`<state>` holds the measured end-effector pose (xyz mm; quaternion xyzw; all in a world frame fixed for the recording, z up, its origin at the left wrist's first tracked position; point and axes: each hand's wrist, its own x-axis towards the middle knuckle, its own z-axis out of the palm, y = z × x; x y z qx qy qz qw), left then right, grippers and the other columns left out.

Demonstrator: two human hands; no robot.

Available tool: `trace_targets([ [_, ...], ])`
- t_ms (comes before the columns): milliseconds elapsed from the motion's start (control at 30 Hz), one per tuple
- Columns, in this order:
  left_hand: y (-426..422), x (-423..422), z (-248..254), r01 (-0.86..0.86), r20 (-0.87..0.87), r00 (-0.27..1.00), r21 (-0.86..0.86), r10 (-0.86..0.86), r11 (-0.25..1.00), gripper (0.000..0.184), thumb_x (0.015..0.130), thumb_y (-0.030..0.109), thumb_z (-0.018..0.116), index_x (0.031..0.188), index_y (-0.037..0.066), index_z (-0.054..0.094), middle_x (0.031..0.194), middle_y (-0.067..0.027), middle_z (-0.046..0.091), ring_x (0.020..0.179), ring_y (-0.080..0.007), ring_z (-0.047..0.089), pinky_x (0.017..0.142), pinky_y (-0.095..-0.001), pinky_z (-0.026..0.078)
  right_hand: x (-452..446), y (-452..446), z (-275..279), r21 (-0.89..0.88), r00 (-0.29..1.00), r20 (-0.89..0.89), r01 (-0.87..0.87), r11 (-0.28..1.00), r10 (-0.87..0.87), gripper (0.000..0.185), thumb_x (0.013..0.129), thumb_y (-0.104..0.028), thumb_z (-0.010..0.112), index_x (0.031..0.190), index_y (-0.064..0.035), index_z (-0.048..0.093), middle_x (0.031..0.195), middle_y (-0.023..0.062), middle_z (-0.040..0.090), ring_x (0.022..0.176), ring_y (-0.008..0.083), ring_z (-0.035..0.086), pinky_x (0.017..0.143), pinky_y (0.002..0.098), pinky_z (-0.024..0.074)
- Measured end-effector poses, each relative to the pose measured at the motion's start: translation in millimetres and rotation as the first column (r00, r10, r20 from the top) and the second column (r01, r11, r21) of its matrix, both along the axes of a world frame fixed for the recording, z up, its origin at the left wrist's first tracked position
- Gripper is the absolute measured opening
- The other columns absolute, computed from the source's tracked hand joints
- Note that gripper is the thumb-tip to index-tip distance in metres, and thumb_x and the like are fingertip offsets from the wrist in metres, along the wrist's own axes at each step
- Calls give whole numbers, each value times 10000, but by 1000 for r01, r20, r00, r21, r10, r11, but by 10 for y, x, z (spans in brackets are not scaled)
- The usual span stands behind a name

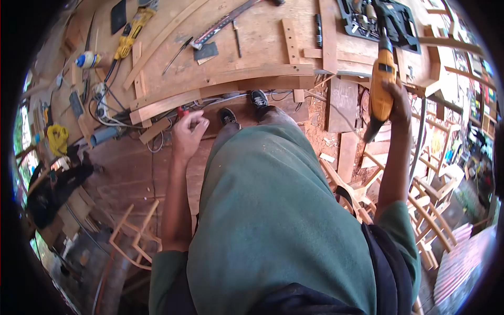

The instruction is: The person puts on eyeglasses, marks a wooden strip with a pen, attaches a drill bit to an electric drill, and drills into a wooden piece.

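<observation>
My right hand (400,104) is wrapped round a yellow-and-black power drill (382,92). The drill's chuck points away from me towards the bench, and its cord trails from the dark rear end. My left hand (188,134) is beside the front edge of the workbench, fingers curled in. A small red thing (182,111) shows at its fingertips; it appears to be held, but its kind is hard to make out. Close to that hand are the curved wooden rails (220,90) lying along the bench edge.
The wooden workbench (262,47) carries a hammer (226,23), a yellow corded power tool (126,42), a glue bottle (88,59) and an open black tool case (362,21). Wooden chair frames (430,210) stand at the right, another (137,236) at the left. Cables and sawdust lie underfoot.
</observation>
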<state>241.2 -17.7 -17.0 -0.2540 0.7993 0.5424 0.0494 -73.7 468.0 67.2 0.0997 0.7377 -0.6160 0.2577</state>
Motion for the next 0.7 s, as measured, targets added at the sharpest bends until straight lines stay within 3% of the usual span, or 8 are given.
trace_targets([
  [133,317,-835,361,261,-140,963,253,-232,932,358,874,113,775,1177,-48,675,902,-57,710,821,-97,640,766,-279,540,1082,-89,220,-217,927,79,374,901,-366,483,886,-185,662,1301,17,521,1009,117,655,844,218,683,736,350,603],
  [233,710,-1197,679,560,-236,818,117,-525,820,482,819,194,834,1191,-59,663,960,-123,732,832,-156,684,800,-302,560,1558,-215,217,-368,847,188,530,764,-497,507,894,-209,673,1306,43,521,1019,138,675,851,244,707,771,378,619],
  [300,958,-1307,953,730,-182,683,151,-707,666,632,804,238,845,1320,-33,601,1098,-127,712,1009,-204,679,914,-331,544,1712,-499,333,-442,821,157,556,704,-549,492,895,-224,679,1287,35,535,1021,142,680,858,248,713,780,383,624],
  [400,1275,-1170,966,789,-470,508,-82,-721,609,778,721,368,898,1334,0,591,1203,-208,674,1071,-337,672,955,-385,527,1793,-796,381,-492,821,-2,497,715,-571,445,861,-149,718,1219,35,527,998,142,660,834,236,707,770,374,625],
  [500,1392,-948,983,781,-454,561,11,-693,625,874,685,439,906,1374,28,560,1256,-237,635,1148,-388,627,998,-426,500,1763,-1332,583,-610,800,-105,418,673,-591,454,832,-81,740,1193,37,492,1014,143,645,836,242,703,782,393,626],
  [633,1142,-812,1089,635,-522,697,130,-492,762,659,780,273,877,1307,13,578,1168,-222,678,1065,-349,676,902,-412,532,1739,-2062,682,-721,785,-30,412,558,-619,586,816,-92,804,1244,27,422,1084,166,627,921,248,691,850,386,604],
  [667,1029,-726,1198,541,-447,791,189,-419,819,476,823,168,842,1218,8,629,1036,-172,718,940,-289,710,813,-389,547,1778,-2266,727,-731,787,-39,397,555,-615,610,810,-88,816,1258,26,418,1101,163,626,955,248,684,877,393,592],
  [700,910,-636,1191,501,-470,798,167,-378,849,435,825,157,837,1185,7,645,1000,-155,721,905,-259,706,793,-376,547,1842,-2436,782,-741,792,-47,381,553,-608,634,804,-85,828,1272,25,414,1118,160,624,989,248,677,904,399,580],
])
